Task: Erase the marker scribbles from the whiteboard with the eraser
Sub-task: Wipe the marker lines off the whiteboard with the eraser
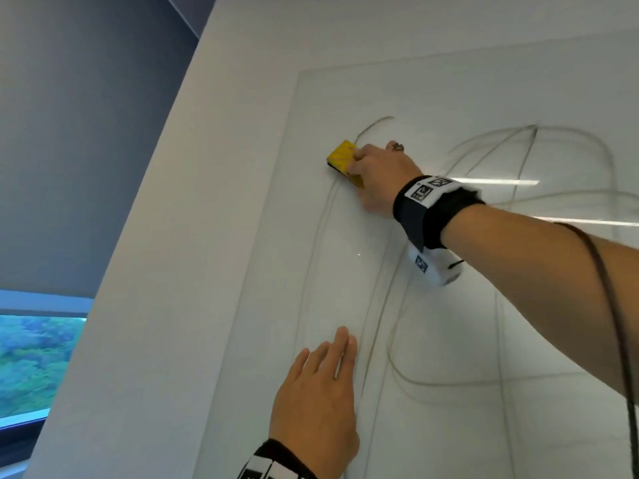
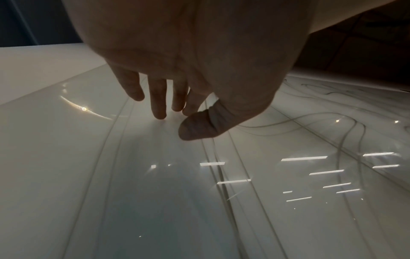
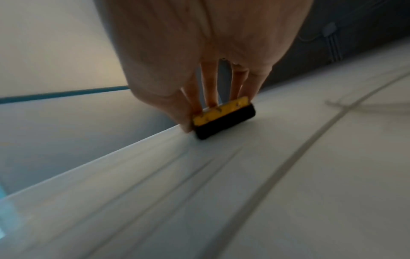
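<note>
A glossy whiteboard [image 1: 449, 98] hangs on a white wall, covered in thin grey marker scribbles [image 1: 532, 133] that loop across its middle and right. My right hand [image 1: 375, 176] grips a yellow-backed eraser [image 1: 342, 160] with a black felt pad [image 3: 224, 125] and presses it on the board near the upper left corner, on a curved line. Lower down, my left hand [image 1: 320, 392] lies flat on the board with straight fingers [image 2: 158, 105] touching the surface. More scribbles [image 2: 346, 133] run beside it.
The board's left edge [image 1: 297, 202] lies just left of the eraser, with bare white wall [image 1: 173, 271] beyond. A window [image 1: 31, 357] and a dark blind [image 1: 69, 133] fill the far left. A black cable [image 1: 608, 288] runs along my right forearm.
</note>
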{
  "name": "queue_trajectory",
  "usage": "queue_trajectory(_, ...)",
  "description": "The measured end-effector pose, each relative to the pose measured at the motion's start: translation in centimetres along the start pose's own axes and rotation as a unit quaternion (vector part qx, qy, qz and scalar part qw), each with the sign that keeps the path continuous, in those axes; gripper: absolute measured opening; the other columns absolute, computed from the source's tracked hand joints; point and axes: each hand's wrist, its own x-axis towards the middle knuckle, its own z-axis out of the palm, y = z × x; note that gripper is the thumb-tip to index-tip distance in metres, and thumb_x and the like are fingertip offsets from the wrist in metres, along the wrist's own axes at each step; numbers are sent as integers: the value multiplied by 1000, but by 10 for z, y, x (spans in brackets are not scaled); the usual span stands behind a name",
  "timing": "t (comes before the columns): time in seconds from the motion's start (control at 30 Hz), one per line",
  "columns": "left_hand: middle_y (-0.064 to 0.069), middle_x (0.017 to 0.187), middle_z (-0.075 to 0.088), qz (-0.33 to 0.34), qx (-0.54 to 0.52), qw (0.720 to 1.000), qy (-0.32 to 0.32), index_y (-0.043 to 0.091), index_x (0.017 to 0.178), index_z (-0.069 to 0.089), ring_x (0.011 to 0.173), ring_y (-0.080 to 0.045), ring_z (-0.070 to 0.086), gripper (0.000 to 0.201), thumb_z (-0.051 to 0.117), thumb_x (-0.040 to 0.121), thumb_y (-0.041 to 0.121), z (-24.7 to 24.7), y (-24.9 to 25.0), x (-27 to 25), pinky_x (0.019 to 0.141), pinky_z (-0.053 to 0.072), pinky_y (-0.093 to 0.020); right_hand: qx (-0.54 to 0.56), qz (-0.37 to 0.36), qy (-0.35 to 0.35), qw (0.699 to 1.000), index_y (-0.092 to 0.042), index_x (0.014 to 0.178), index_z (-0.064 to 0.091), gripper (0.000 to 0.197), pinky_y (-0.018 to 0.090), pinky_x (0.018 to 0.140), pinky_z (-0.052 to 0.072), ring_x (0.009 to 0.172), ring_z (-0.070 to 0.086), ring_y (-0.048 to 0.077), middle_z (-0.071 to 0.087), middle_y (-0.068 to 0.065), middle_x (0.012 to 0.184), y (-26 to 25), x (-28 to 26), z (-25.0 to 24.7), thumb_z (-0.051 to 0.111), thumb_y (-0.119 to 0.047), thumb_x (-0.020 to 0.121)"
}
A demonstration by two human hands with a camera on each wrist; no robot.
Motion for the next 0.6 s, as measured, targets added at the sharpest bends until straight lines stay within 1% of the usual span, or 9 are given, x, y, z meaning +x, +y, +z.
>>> queue_trajectory(0.07,9,159,-31,-2,-9,1000,1,25,155,-21,152,-12,-8,99,52,89,18,-1,-1,0,121,-10,-31,-6,7,20,1000,-22,130,66,47,44,109,45,120,57,41,56,9,139,10,8,-13,70,-19,83)
queue_trajectory(0.17,10,159,-33,-9,-25,1000,-2,24,155,-22,152,-12,-11,100,53,89,18,1,2,0,123,-6,-33,-11,134,90,987,-15,123,68,42,47,104,50,115,61,42,62,15,129,47,38,-45,69,-18,81)
queue_trajectory(0.23,9,158,-34,-21,-38,999,6,23,155,-23,151,-13,-14,100,53,89,18,4,5,-1,122,-9,-32,-21,167,101,980,-11,123,64,40,51,105,47,119,56,45,58,17,129,46,46,-48,67,-15,84)
queue_trajectory(0.33,8,159,-34,-28,-48,998,10,22,155,-22,152,-14,-14,99,53,90,18,4,7,-1,122,-9,-32,-29,83,59,994,-12,127,59,40,54,110,41,124,52,49,53,17,131,-1,41,-17,63,-14,87)
queue_trajectory(0.4,9,159,-33,-30,-50,998,1,23,155,-22,152,-13,-13,100,53,90,18,3,6,-2,122,-10,-32,-23,11,16,1000,-17,131,60,46,52,107,44,123,53,47,53,13,134,-21,28,2,64,-19,85)
queue_trajectory(0.43,10,159,-33,-31,-51,998,-1,24,155,-22,151,-12,-13,101,54,89,18,4,4,-2,122,-10,-32,-22,10,4,1000,-22,130,62,48,51,106,46,123,55,45,55,11,136,-21,26,1,65,-22,82)
queue_trajectory(0.53,10,159,-31,-20,-56,998,-4,25,155,-20,151,-12,-12,104,52,81,16,6,0,-2,120,-11,-32,17,118,63,991,-22,129,64,48,49,104,50,121,59,42,61,14,133,18,42,-29,68,-20,80)
queue_trajectory(0.57,9,162,-25,-17,-50,998,-20,23,157,-13,152,-14,-5,106,53,74,16,8,1,-3,122,-4,-35,23,158,87,983,-17,129,63,46,49,104,50,121,58,44,61,18,131,33,48,-38,68,-18,83)
queue_trajectory(0.6,5,166,-10,-13,-43,998,-41,20,160,2,152,-16,11,110,56,63,18,9,-1,-3,122,12,-39,25,190,101,976,-14,128,62,43,50,104,50,122,56,45,60,21,129,42,51,-42,66,-16,84)
